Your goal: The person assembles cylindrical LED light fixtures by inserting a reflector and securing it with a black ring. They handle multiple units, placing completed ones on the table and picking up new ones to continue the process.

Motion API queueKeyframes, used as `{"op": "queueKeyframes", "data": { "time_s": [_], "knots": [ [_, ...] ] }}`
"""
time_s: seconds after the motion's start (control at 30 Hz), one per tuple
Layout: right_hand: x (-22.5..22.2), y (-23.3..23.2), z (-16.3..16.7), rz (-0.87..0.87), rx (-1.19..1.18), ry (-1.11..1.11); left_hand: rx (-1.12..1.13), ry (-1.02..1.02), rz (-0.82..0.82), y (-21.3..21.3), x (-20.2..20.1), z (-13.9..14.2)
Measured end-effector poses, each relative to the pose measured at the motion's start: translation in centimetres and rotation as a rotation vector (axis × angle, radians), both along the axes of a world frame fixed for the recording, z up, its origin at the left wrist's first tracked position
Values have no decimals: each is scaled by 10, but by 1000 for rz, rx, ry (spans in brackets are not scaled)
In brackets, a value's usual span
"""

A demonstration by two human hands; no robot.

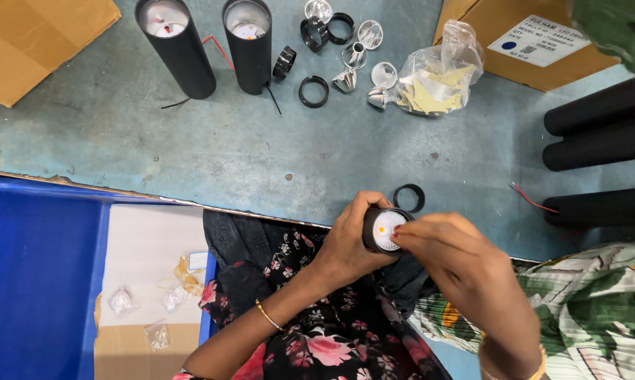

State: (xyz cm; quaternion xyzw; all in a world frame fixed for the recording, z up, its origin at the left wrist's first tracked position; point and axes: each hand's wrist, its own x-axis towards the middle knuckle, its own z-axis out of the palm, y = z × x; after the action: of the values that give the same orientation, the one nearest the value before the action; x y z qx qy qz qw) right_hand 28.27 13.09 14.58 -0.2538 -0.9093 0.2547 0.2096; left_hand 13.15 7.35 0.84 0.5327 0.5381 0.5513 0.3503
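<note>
Closest to me, my right hand [465, 271] pinches its fingertips [400, 230] together on the white face of a short black lamp cylinder [383, 229], which I hold over my lap at the near edge of the table. My left hand [349, 239] wraps the cylinder's matte barrel from the side, fingers curled tight around it. Just beyond it, a loose black ring [409, 198] lies flat on the scuffed blue-green tabletop [212, 148].

To my left sits a glossy blue plastic bin [36, 274], and beside it a cardboard box holds small clear packets [143, 313].

Farther right, three long black tubes [599, 144] lie on their sides, one trailing a red wire. At the far edge two more black tubes [212, 46] stand upright beside black rings and shiny silver reflector cones [356, 60]. A crinkled clear bag of pale yellow pieces [437, 77] rests next to them, against a brown carton bearing a white rectangular label [539, 39]. Another flat cardboard sheet [33, 39] fills the far left corner.
</note>
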Motion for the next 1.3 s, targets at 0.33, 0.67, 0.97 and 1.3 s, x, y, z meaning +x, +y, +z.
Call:
{"op": "queueKeyframes", "data": {
  "time_s": [0.33, 0.67, 0.97, 1.3],
  "knots": [
    [-22, 2, 24, -12, 17, -241, -53, -19, -3, 2, -1, 0],
    [-24, -3, 27, -19, 43, -331, -10, -7, -24, 3, -2, -3],
    [-20, -9, 25, -113, 16, -293, -46, -27, -27, 3, -5, 1],
    [20, 45, -69, -459, -209, -161, 27, -28, 41, 1, -3, 12]
  ]
}}
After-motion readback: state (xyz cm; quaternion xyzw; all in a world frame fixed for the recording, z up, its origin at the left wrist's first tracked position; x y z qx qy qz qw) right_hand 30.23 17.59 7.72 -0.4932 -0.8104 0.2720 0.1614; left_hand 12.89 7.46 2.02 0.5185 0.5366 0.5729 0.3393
